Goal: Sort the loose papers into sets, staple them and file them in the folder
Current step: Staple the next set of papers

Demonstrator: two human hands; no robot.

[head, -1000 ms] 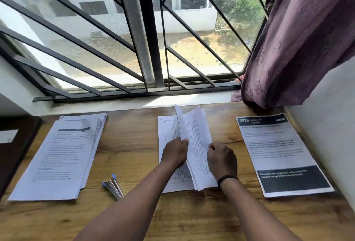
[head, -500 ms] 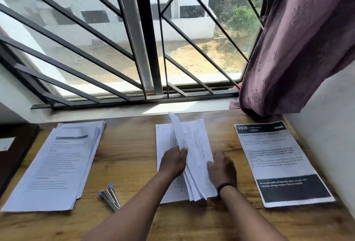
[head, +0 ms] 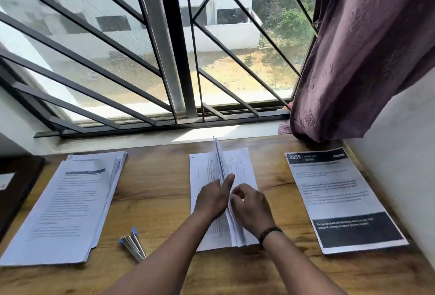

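We've got both forearms reaching in from the bottom edge and meeting over the middle stack of papers (head: pixel 240 167) on the wooden desk (head: pixel 160 191). Our left hand (head: pixel 213 198) lies knuckles-up on the left part of that stack, its thumb stretched forward along a few sheets that stand up on edge, so it looks like it's pinching them, though the other fingers are hidden behind the paper. Our right hand (head: pixel 253 208) sits just beside it, nearly touching, with fingers curled in toward the same raised sheets; whether they actually grip the paper we can't tell. There's a dark band (head: pixel 269 232) on the right wrist. Well off to the left of the left hand is a thicker pile of papers (head: pixel 63 205), and near that forearm lie pens with blue caps (head: pixel 133 243). To the right of the right hand is a printed sheet with black bands (head: pixel 341 198), flat on the desk.
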